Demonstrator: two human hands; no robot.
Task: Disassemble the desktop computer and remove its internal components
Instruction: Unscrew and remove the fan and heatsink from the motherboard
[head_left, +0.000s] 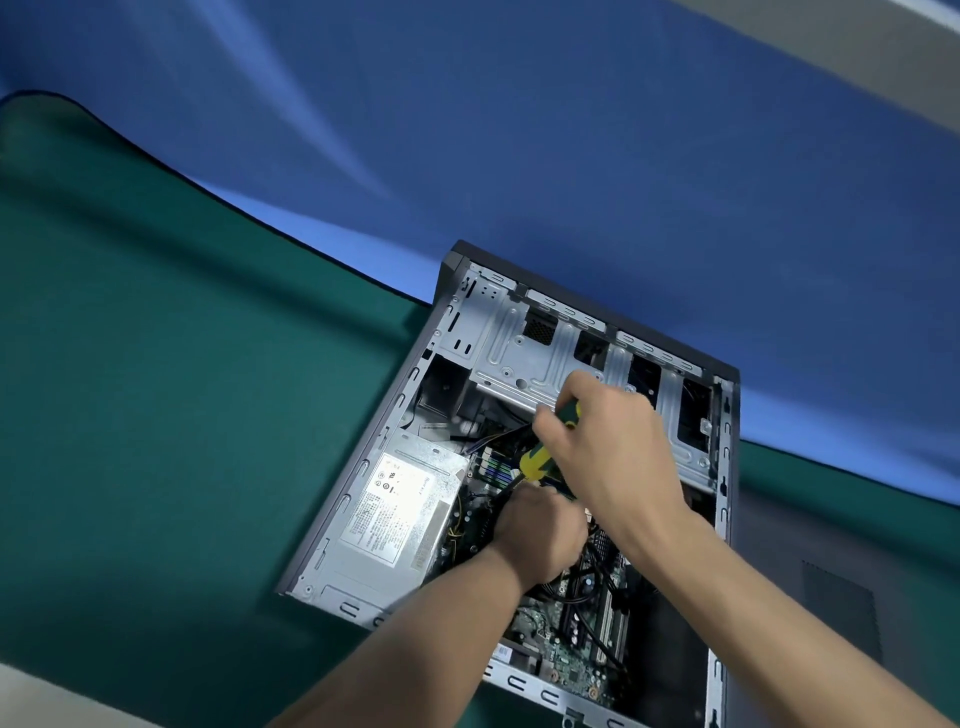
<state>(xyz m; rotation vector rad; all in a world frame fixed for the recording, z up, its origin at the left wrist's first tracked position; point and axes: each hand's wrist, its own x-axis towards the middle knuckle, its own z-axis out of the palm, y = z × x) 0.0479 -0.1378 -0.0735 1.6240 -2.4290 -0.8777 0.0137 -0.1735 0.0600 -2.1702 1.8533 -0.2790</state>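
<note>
The desktop computer (519, 457) lies on its side with the side panel off, resting on a green mat (156, 389) that covers the worktop (852, 540); its far end reaches over a blue cloth (519, 130) behind. Inside, a silver power supply (395, 509) sits at the left, a bare metal drive cage (519, 353) at the far end, and the motherboard (571, 644) with black cables runs along the near right. The right hand (613, 452) has its grip closed round a yellow-and-green screwdriver (545, 447), angled down into the case. The left hand (540, 535) is curled low over the board just below the screwdriver's tip; what its grip has hold of cannot be told.
</note>
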